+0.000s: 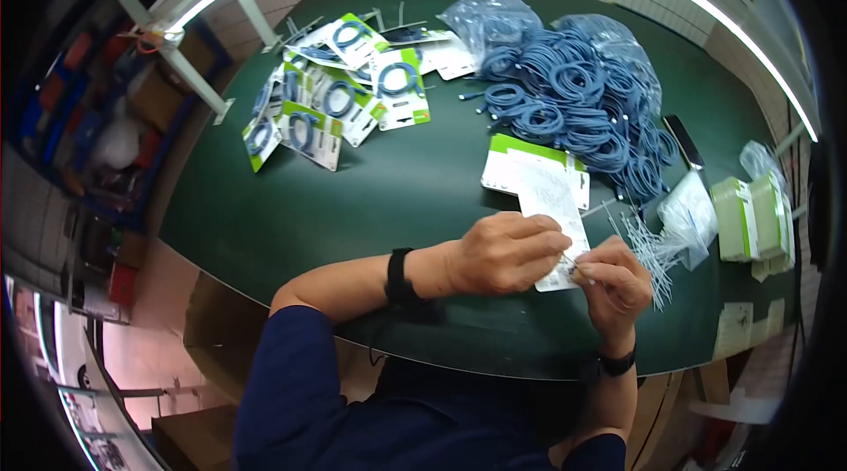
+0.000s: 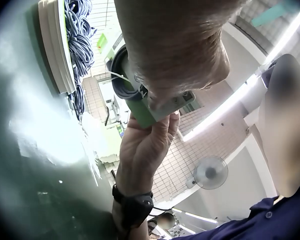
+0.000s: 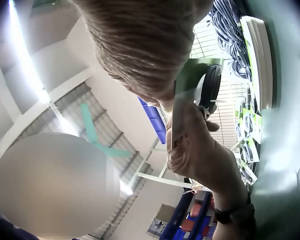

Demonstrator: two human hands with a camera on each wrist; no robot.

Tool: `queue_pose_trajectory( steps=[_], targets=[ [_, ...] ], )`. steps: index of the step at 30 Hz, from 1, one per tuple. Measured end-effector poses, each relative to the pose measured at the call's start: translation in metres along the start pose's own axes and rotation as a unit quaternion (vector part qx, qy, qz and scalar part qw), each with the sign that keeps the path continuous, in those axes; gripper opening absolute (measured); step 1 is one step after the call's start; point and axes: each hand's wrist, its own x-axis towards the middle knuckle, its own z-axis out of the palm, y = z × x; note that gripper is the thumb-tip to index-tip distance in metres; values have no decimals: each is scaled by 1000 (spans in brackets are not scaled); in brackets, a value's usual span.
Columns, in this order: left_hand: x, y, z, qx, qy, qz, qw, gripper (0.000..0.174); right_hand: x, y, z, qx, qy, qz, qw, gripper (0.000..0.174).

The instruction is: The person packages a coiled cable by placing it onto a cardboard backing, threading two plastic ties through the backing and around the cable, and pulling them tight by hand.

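Observation:
My left hand [image 1: 507,252] and right hand [image 1: 618,284] meet at a white printed packaging card [image 1: 549,198], whose back faces up in the head view. Fingers of both hands are curled in at its lower right part, pinching there, with thin white tie ends showing between them. On the card's other side, the left wrist view shows a coiled dark cable [image 2: 121,75] bound with a white tie, against a green section of card [image 2: 145,116]. In the right wrist view the coil [image 3: 210,87] hangs beside the fingers. The fingertips partly cover the ties.
A stack of green-and-white cards [image 1: 501,173] lies just beyond the hands. Behind it is a heap of blue cables [image 1: 573,100]. Loose white ties [image 1: 651,257], a phone [image 1: 685,143] and more card stacks [image 1: 739,220] are at right. Carded cables [image 1: 340,99] lie far left.

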Motion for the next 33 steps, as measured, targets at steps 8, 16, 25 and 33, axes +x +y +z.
queue_pose_trajectory(
  steps=[8,16,25,33],
  targets=[
    [13,29,-9,60,10,38,997,16,1,-4,-18,165,-68,86,980,19],
    [5,35,0,-232,-36,-207,950,14,-9,5,-11,279,62,123,950,25],
    [1,3,16,-424,68,-479,765,24,-1,8,4,-216,30,-107,970,37],
    [-3,9,21,-483,42,-500,718,27,-7,11,17,-287,7,-135,948,37]
  ],
)
